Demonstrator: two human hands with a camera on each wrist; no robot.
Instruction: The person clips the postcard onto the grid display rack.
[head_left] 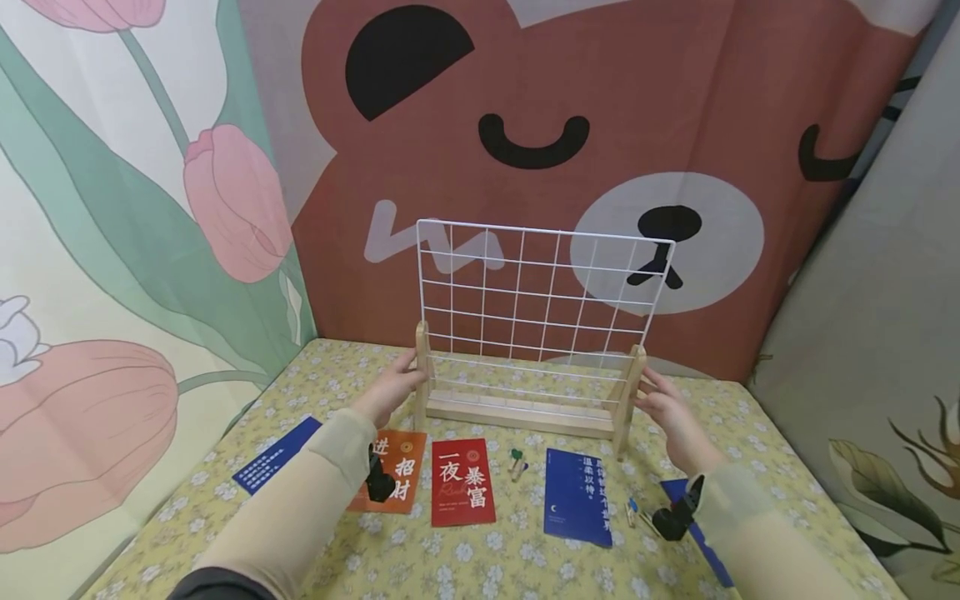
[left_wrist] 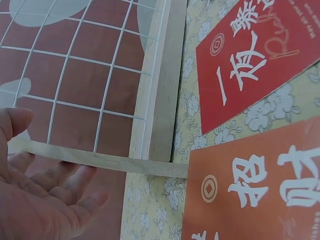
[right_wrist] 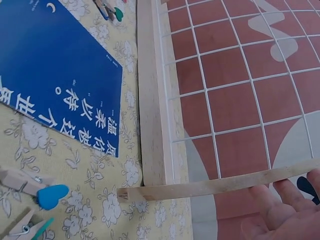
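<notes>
Brown bear-printed fabric backdrop (head_left: 675,100), hanging behind a counter (head_left: 510,567) covered in yellow floral cloth. Toward the back of the counter, a white rectangular wire grid (head_left: 551,296) stands in a pale wooden stand (head_left: 525,414) with an upright at each end. Before it lie, left to right: a blue paper card (head_left: 277,454) and an orange rectangular card (head_left: 408,475), both partly behind the left sleeve; a red rectangular card (head_left: 462,483); a blue rectangular card (head_left: 573,500); and another blue card (head_left: 708,542), partly hidden by the right arm. Left hand (head_left: 390,392): narrow, holding the left upright between thumb and fingers. Right hand (head_left: 675,417): fingers against the right upright's outer side; thumb hidden, grip cannot be told. Smallest: wooden clips with a green heart (head_left: 517,471), between red and blue cards; a wooden clip with a blue heart (right_wrist: 20,182), near the right upright.
</notes>
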